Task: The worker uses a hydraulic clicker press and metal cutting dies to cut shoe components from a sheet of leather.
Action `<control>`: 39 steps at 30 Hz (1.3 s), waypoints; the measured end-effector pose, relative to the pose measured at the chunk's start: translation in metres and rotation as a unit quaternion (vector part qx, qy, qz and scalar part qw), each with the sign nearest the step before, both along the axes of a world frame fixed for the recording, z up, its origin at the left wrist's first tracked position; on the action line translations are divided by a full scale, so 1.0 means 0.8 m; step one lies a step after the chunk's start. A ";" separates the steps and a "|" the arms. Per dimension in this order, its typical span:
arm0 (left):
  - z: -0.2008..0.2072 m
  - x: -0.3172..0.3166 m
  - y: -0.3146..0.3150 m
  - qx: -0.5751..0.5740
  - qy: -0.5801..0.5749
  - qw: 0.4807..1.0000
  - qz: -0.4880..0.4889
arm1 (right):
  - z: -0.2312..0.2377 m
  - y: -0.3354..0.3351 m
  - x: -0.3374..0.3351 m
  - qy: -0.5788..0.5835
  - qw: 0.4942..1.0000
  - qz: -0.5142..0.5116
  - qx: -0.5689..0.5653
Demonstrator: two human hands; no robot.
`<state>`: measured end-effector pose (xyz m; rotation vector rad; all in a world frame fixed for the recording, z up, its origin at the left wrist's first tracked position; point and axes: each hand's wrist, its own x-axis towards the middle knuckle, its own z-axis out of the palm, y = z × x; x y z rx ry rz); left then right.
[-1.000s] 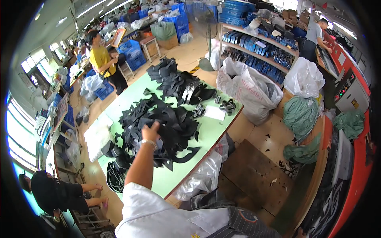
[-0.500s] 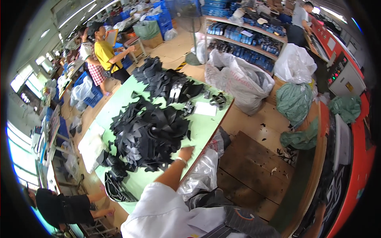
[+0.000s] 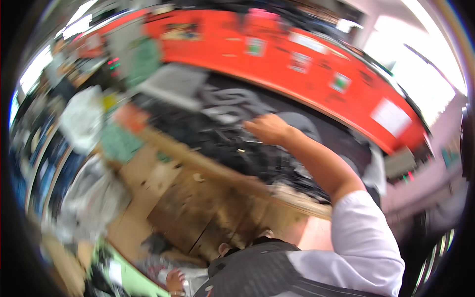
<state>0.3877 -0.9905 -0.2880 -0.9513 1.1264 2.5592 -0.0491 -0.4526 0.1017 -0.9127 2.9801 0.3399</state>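
My right hand [image 3: 268, 129] reaches out over a long bench by the red machine. Its fingers point down and away and are smeared by motion, so what they hold, if anything, cannot be made out. Below and around it lies a heap of black cut pieces [image 3: 222, 148], with grey curved shapes [image 3: 232, 104] on the dark surface behind. My left hand [image 3: 175, 281] is low at the bottom edge, its fingers apart and nothing visible in them. It is beside clear plastic wrapping [image 3: 195, 277] and the edge of a light green table [image 3: 126, 274].
The red machine [image 3: 222, 47] runs along the far side. A wooden rail [image 3: 198, 161] borders the bench. Brown boards [image 3: 198, 213] cover the floor. White bags [image 3: 91, 190], a green bag [image 3: 118, 141] and shelves [image 3: 42, 171] stand at the left.
The view has swung right, from the green table with its black pile to the red machine. My right arm has come into view, stretched over the bench. My left hand now appears at the bottom.
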 end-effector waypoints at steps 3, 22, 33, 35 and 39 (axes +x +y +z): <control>0.059 -0.133 0.009 -0.063 -0.079 0.990 -0.099 | 0.045 0.119 0.043 0.000 0.971 -0.224 -0.082; 0.405 -0.445 0.830 -0.274 0.497 0.678 -0.467 | -0.109 0.544 0.324 0.178 0.492 -0.785 -0.331; 0.318 -0.426 1.031 -0.448 0.607 0.498 -0.428 | -0.120 0.540 0.365 0.170 0.716 -0.628 -0.253; 0.321 -0.413 1.039 -0.463 0.622 0.473 -0.418 | -0.133 0.549 0.373 0.161 0.698 -0.640 -0.277; 0.318 -0.409 1.041 -0.463 0.603 0.487 -0.430 | -0.150 0.552 0.370 0.221 0.713 -0.593 -0.302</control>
